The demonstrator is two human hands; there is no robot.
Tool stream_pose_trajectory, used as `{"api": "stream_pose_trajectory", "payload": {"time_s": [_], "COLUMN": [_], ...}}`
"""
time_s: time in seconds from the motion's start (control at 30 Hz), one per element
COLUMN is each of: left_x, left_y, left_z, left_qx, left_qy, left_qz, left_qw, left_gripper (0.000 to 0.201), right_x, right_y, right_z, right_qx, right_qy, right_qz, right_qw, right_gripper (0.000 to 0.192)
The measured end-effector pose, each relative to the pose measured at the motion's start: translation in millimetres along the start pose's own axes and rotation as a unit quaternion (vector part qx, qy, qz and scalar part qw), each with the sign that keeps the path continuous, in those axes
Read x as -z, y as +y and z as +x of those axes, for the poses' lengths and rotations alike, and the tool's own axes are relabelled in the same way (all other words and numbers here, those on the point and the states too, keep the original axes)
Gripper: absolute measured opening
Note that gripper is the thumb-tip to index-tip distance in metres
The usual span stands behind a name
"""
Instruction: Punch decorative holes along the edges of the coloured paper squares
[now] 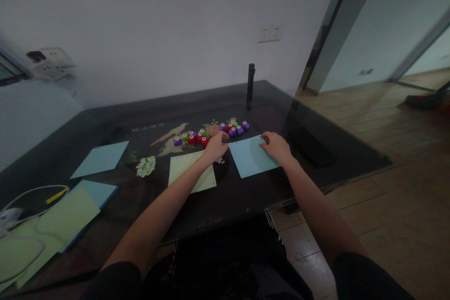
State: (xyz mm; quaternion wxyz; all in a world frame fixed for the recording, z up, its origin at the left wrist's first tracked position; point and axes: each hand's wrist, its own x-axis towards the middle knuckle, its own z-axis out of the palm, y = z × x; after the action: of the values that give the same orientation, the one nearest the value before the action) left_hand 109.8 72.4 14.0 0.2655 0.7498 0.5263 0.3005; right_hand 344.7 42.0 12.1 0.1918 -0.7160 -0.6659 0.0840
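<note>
A light blue paper sheet lies on the dark table in front of me. My right hand rests flat on its right edge, fingers apart. My left hand reaches toward a row of small purple, red and green craft punches, its fingertips next to a red one; whether it grips anything I cannot tell. A pale green sheet with punched holes along its top lies under my left wrist. A second cluster of punches sits just behind the blue sheet.
A black upright cylinder stands at the back. A pile of paper cut-outs lies left of the green sheet. More blue and green sheets and a white cable lie at the left. The table's edge drops to wooden floor on the right.
</note>
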Motion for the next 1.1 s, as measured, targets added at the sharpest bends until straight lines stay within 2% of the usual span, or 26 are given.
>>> {"api": "stream_pose_trajectory", "payload": {"time_s": [0.17, 0.3, 0.43, 0.57, 0.63, 0.7, 0.77, 0.83, 0.93, 1.1], "left_x": [9.7, 37.8, 71.7, 91.2, 94.9, 96.1, 95.6, 93.4, 87.3, 78.0], "left_y": [1.1, -8.6, -32.7, -63.1, -76.0, -85.0, -89.4, -90.2, -88.4, -87.2], "left_z": [-2.2, -16.8, -46.7, -73.3, -79.8, -82.0, -81.8, -81.1, -81.3, -84.0], "left_qx": [-0.006, -0.034, -0.073, -0.105, -0.105, -0.095, -0.092, -0.095, -0.087, -0.078], "left_qy": [0.005, 0.018, 0.016, 0.083, 0.107, 0.103, 0.086, 0.082, 0.08, 0.038], "left_qz": [0.028, 0.026, 0.055, 0.134, 0.161, 0.17, 0.171, 0.18, 0.202, 0.219], "left_qw": [1.0, 0.999, 0.996, 0.982, 0.975, 0.975, 0.977, 0.976, 0.972, 0.972], "left_gripper": [0.028, 0.026, 0.02, 0.022, 0.023, 0.025, 0.027, 0.03, 0.032, 0.033], "right_x": [0.2, 3.5, 10.1, 10.7, 5.4, -4.0, -16.7, -30.6, -48.6, -62.3], "right_y": [1.0, -1.7, -23.1, -70.2, -99.4, -127.5, -149.9, -163.2, -165.5, -153.4], "right_z": [-0.3, -0.7, -2.3, -5.8, -6.1, -4.4, -1.1, 2.2, 5.2, 4.0], "right_qx": [-0.007, 0.017, 0.106, 0.222, 0.281, 0.321, 0.345, 0.337, 0.311, 0.341], "right_qy": [0.018, 0.051, 0.074, 0.043, 0.005, -0.033, -0.071, -0.1, -0.101, -0.082], "right_qz": [0.002, 0.023, 0.081, 0.133, 0.138, 0.116, 0.077, 0.039, 0.0, -0.038], "right_qw": [1.0, 0.998, 0.988, 0.965, 0.95, 0.939, 0.933, 0.935, 0.945, 0.936], "right_gripper": [0.026, 0.021, 0.02, 0.02, 0.018, 0.017, 0.018, 0.019, 0.023, 0.037]}}
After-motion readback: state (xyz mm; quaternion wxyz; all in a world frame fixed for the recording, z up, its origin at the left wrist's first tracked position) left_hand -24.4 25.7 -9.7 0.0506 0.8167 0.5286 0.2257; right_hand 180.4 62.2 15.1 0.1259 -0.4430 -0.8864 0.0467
